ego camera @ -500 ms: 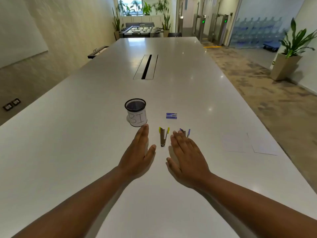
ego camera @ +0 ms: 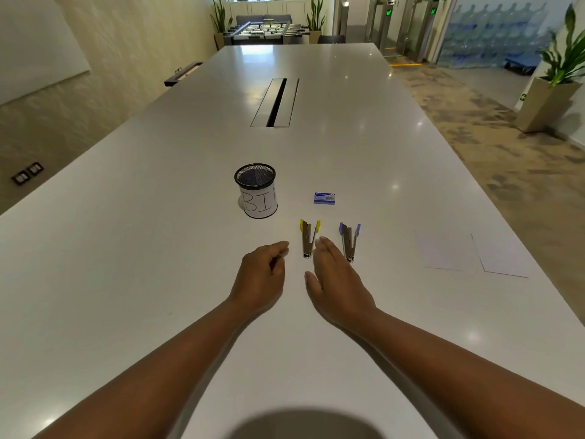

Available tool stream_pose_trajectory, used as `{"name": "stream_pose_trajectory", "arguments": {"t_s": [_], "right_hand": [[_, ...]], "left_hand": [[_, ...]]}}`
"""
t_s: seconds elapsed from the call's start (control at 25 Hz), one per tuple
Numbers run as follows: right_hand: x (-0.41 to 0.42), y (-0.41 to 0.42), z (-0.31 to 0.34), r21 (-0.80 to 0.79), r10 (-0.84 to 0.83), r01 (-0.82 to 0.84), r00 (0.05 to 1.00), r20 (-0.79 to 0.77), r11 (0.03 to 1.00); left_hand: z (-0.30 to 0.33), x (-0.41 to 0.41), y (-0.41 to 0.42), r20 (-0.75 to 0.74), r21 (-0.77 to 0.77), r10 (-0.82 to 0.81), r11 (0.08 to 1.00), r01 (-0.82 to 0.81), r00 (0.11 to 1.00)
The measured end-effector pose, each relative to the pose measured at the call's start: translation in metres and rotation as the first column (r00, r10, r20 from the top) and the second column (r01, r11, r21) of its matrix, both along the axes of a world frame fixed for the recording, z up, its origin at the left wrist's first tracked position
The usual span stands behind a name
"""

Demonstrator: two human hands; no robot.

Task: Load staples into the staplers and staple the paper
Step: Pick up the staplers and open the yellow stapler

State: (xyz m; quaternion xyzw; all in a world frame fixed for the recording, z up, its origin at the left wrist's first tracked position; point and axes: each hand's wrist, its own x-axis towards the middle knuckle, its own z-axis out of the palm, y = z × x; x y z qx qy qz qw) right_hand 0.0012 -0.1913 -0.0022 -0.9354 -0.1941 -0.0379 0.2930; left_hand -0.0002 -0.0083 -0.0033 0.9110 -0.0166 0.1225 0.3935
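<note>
While our right hand [ego camera: 335, 280] lies flat and relaxed between the two staplers, holding nothing, our left hand [ego camera: 261, 277] hovers loosely curled and also holds nothing. Both frame the yellow stapler [ego camera: 307, 238], likely the first to load. Just right lies the purple stapler [ego camera: 349, 240]; beyond, the staple box [ego camera: 324, 198] and bin cup [ego camera: 256, 190]; paper sheets [ego camera: 471, 253] wait far right on the counter [ego camera: 126, 248].
</note>
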Motion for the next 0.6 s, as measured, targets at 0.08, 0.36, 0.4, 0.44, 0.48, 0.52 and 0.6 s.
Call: {"name": "stream_pose_trajectory", "arguments": {"t_s": [0.08,0.36,0.4,0.44,0.48,0.52,0.6], "right_hand": [[0.007,0.008,0.000,0.030,-0.028,0.029,0.999,-0.029,0.999],[0.024,0.027,0.008,0.173,-0.070,0.099,0.983,-0.170,0.980],[0.026,0.029,0.008,0.176,-0.064,0.094,0.984,-0.168,0.980],[0.027,0.029,0.006,0.176,-0.062,0.090,0.985,-0.161,0.980],[0.028,0.030,0.005,0.183,-0.062,0.089,0.986,-0.152,0.979],[0.028,0.030,0.003,0.194,-0.067,0.093,0.988,-0.138,0.977],[0.027,0.030,0.002,0.250,-0.107,0.128,0.990,-0.094,0.960]], "left_hand": [[0.003,0.006,-0.006,-0.104,-0.031,-0.049,0.998,0.046,0.993],[0.000,0.025,-0.014,-0.164,0.123,-0.138,0.980,0.159,0.977],[0.000,0.026,-0.015,-0.148,0.133,-0.147,0.977,0.167,0.978],[-0.001,0.027,-0.014,-0.141,0.117,-0.155,0.978,0.172,0.978],[-0.003,0.027,-0.014,-0.138,0.088,-0.157,0.981,0.170,0.978],[-0.004,0.026,-0.013,-0.137,0.060,-0.157,0.984,0.166,0.978],[-0.004,0.024,-0.012,-0.117,0.007,-0.174,0.984,0.176,0.978]]}}
